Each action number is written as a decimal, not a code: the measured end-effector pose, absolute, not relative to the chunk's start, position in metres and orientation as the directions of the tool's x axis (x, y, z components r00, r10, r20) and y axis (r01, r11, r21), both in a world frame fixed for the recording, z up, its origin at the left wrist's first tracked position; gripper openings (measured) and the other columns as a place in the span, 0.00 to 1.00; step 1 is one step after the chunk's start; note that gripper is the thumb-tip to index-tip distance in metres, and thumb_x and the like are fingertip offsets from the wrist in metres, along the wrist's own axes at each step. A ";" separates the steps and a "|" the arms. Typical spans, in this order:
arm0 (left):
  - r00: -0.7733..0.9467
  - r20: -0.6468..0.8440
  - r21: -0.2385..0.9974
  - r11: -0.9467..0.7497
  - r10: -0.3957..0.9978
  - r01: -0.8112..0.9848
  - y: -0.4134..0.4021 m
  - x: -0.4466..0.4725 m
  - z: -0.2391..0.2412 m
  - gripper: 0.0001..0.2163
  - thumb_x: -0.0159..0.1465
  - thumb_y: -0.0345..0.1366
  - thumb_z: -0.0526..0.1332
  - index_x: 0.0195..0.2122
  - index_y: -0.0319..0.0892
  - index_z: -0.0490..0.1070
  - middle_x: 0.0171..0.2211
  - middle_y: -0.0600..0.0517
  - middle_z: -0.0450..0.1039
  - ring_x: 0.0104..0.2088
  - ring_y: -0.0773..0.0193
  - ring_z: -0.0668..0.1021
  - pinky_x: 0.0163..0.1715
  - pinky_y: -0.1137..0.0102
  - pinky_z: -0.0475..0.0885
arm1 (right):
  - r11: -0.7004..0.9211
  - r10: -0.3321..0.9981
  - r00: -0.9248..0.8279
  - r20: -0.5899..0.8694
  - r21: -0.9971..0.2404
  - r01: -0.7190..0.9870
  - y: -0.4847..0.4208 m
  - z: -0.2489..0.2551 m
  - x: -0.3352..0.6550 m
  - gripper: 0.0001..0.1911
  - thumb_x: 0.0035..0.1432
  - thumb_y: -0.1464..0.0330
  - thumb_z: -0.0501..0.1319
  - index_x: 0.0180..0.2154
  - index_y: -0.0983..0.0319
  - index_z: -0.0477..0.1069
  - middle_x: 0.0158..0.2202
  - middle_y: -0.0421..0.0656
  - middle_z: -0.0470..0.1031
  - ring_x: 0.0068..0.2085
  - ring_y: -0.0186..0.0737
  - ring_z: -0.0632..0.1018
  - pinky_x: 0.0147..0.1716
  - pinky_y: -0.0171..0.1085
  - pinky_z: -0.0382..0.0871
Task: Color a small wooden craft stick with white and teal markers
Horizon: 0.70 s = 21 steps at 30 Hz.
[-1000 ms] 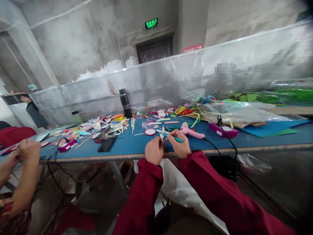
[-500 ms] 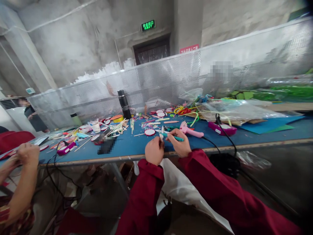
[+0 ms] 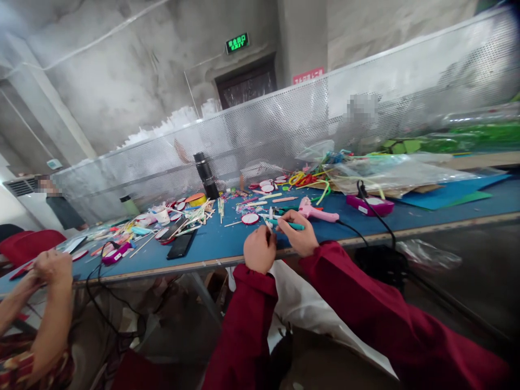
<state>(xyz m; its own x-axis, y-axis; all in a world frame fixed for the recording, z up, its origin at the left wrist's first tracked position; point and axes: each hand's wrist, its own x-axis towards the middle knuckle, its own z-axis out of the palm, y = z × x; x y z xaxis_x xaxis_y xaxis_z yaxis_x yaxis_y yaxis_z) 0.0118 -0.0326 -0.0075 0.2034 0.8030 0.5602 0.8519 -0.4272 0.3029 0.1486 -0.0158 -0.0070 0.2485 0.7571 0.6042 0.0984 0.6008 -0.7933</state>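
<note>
My right hand [image 3: 299, 234] is closed around a slim teal pen-shaped tool [image 3: 296, 225], its tip pointing left. My left hand [image 3: 260, 249] is closed at the table's front edge and pinches a small white piece [image 3: 268, 222], too small to name. The tool's tip is close to that piece; I cannot tell whether they touch. Just beyond my left hand lies a round white disc with a red rim [image 3: 250, 219]. To the right of my right hand a pink glue gun [image 3: 320, 213] rests on the blue tabletop [image 3: 227, 241].
A black phone [image 3: 181, 245], thin sticks [image 3: 199, 214] and a black flask [image 3: 206, 176] are to the left. A purple box [image 3: 370, 205] with a black cord stands right, before plastic bags and coloured sheets. A co-worker's hands [image 3: 52, 265] are far left; a perforated metal screen [image 3: 260, 130] runs behind.
The view has shifted and tilted slightly. Both my hands keep nearly the same pose, with the white piece and the teal tool held close together.
</note>
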 end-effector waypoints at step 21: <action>0.213 0.565 0.218 -0.394 0.797 0.893 -0.036 0.016 -0.007 0.06 0.70 0.40 0.55 0.39 0.44 0.67 0.36 0.50 0.77 0.39 0.60 0.78 0.36 0.68 0.64 | 0.597 0.763 0.248 0.596 -0.798 0.083 -0.017 -0.008 0.149 0.08 0.55 0.64 0.62 0.26 0.58 0.67 0.24 0.37 0.73 0.28 0.37 0.74 0.31 0.36 0.70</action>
<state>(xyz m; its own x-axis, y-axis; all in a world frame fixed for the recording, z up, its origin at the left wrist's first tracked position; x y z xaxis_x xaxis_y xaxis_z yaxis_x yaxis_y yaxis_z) 0.0155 -0.0360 -0.0070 0.2133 0.7969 0.5652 0.8929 -0.3938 0.2183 0.1493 -0.0166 -0.0075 0.2478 0.7635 0.5964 0.0825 0.5967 -0.7982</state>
